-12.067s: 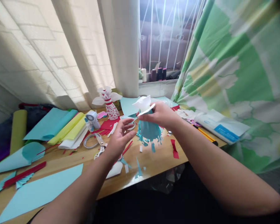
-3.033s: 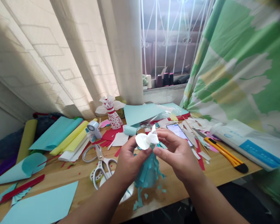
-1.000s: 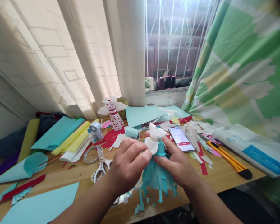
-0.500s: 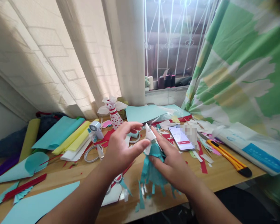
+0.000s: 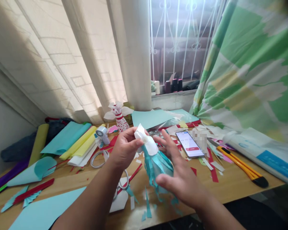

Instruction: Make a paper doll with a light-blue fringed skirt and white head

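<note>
Pinching the white top (image 5: 151,147) of a doll (image 5: 155,163), the left hand (image 5: 126,147) tilts it over the table (image 5: 100,191); the right hand (image 5: 182,179) spreads at its four o'clock. Likely light, crushable (paper, seemingly), it suits a neck grip.

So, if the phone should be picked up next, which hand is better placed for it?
Probably the right hand: its fingers are spread, and it is closer to the phone. The left hand pinches the paper figure near its white top.
</note>
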Available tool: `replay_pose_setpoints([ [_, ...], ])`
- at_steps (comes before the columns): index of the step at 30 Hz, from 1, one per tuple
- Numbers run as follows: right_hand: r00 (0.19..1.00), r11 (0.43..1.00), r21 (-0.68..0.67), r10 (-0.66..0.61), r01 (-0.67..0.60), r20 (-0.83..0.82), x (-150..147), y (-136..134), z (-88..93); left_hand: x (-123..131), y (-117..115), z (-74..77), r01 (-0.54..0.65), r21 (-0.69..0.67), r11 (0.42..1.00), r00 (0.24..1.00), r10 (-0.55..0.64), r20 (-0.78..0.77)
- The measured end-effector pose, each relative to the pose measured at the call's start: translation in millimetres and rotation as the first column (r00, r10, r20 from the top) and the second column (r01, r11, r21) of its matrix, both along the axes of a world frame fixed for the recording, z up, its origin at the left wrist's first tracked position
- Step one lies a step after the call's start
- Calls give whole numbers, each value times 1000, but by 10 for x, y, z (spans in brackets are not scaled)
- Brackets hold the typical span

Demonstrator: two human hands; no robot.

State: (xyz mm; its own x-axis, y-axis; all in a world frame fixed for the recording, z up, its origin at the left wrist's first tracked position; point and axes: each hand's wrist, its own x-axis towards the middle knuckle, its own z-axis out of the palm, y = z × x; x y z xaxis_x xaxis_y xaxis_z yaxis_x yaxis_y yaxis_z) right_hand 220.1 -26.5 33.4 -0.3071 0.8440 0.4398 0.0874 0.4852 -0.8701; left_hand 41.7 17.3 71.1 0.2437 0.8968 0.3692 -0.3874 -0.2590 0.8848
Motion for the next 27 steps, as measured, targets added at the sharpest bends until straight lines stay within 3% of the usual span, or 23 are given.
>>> replay_pose_setpoints([
  [2, 959, 962, -184, 154, -200, -236, 14, 48, -42, -60, 13, 51, 18, 28, 999, 1000, -18, 23],
  [4, 874, 865, -301, 265, -402, -407, -21, 75, -74, -106, 9, 93, 27, 49, 998, 999, -29, 29],
  [6, 812, 788, -344, 312, -511, -493, -97, 60, -90, -132, -4, 110, 20, 53, 998, 1000, -21, 20],
  [7, 800, 779, -346, 310, -523, -513, -141, 39, -95, -137, -11, 108, 18, 46, 999, 1000, -19, 8],
  [9, 816, 817, -333, 261, -471, -516, -222, -6, -107, -140, -22, 86, 35, 19, 999, 999, -35, -4],
  [12, 919, 923, -320, 78, -213, -386, -297, -26, -149, -138, -22, 28, 47, 14, 999, 996, -47, 69],
  [16, 974, 961, -249, -163, 120, -160, -311, 37, -215, -143, -5, -23, -124, -5, 992, 986, 124, 109],
  [21, 969, 959, -169, -241, 229, -55, -301, 86, -225, -136, 23, 2, -333, -62, 941, 942, 334, 9],
  [27, 969, 963, -100, -248, 249, 21, -291, 100, -276, -158, 75, 54, -374, -33, 927, 927, 374, -20],
])
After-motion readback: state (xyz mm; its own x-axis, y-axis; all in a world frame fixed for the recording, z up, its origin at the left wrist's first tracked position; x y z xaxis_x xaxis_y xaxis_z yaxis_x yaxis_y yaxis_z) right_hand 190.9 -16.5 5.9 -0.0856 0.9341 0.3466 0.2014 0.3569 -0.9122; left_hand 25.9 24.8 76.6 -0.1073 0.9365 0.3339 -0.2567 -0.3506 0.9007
